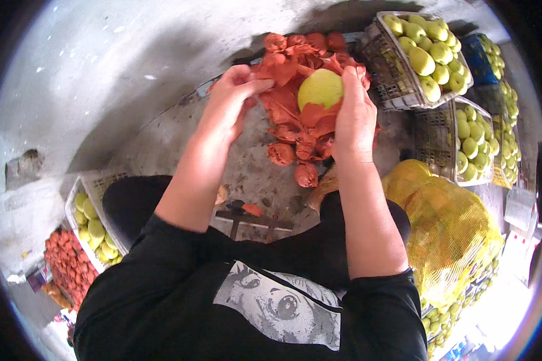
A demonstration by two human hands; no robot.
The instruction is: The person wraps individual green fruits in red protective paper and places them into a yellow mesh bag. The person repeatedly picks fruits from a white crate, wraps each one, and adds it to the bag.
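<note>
In front of me a yellow-green fruit (320,89), round and smooth, rests against my right hand (356,115), whose fingers lie along its right side. Reddish wrapping paper (318,115) covers the fruit's lower part. My left hand (235,101) pinches the edge of a red paper sheet (271,85) between thumb and fingers, left of the fruit. Around and beneath are more loose red sheets and several paper-wrapped round bundles (306,174). What supports the pile is mostly hidden.
Plastic crates (390,85) of green fruit stand at the right, with a yellow mesh sack (447,225) nearer me. At the left are another fruit crate (92,230) and a heap of red wrapped bundles (67,261). A pale wall (117,58) rises ahead.
</note>
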